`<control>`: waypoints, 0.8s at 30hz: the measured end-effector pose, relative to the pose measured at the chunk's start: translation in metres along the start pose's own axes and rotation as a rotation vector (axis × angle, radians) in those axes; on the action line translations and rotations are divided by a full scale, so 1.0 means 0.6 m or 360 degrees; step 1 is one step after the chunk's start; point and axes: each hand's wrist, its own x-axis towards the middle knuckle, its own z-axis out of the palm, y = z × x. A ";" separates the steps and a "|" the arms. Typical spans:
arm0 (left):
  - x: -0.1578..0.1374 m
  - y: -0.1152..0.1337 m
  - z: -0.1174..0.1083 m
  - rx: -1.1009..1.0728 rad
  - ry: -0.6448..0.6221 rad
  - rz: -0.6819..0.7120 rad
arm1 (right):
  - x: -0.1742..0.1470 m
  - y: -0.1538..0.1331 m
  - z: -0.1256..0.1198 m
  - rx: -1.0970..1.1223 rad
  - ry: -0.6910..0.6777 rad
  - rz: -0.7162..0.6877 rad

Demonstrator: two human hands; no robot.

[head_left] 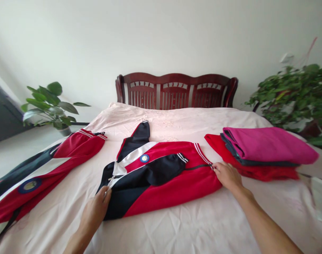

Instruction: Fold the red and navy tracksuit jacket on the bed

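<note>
A red, navy and white zip-up jacket (174, 192) lies on its side across the pale pink bedsheet (192, 233), its collar to the left and striped hem to the right. One navy sleeve is folded over the front; the other stretches toward the headboard. At the collar end, my left hand (96, 204) is closed on the jacket's edge near the zip. My right hand (227, 174) pinches the hem where the zip line ends. A round blue badge shows on the chest.
A second matching jacket (44, 176) lies at the left. On the right sits a stack of folded clothes (266, 146), magenta on top. Behind stands a dark wooden headboard (175, 90). Leafy plants flank the bed, one left (52, 102), another right (290, 95).
</note>
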 end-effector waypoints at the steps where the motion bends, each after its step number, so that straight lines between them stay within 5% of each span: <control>1: -0.001 0.003 0.000 -0.0011 0.0011 -0.0016 | 0.006 -0.016 -0.009 -0.0026 0.0016 -0.0031; 9: -0.006 0.008 -0.004 -0.0205 -0.0043 -0.0090 | 0.102 -0.194 0.016 0.0267 -0.0291 -0.0074; 16: -0.029 -0.058 0.003 -0.0755 -0.0240 0.0088 | 0.155 -0.255 0.031 0.0372 -0.0470 0.0077; 19: -0.033 -0.084 0.013 -0.0742 -0.0163 0.0109 | 0.161 -0.252 0.014 0.0536 -0.0299 0.0023; 24: -0.033 -0.062 0.006 -0.0473 -0.0045 0.0270 | 0.182 -0.183 -0.040 0.0974 0.0354 -0.0011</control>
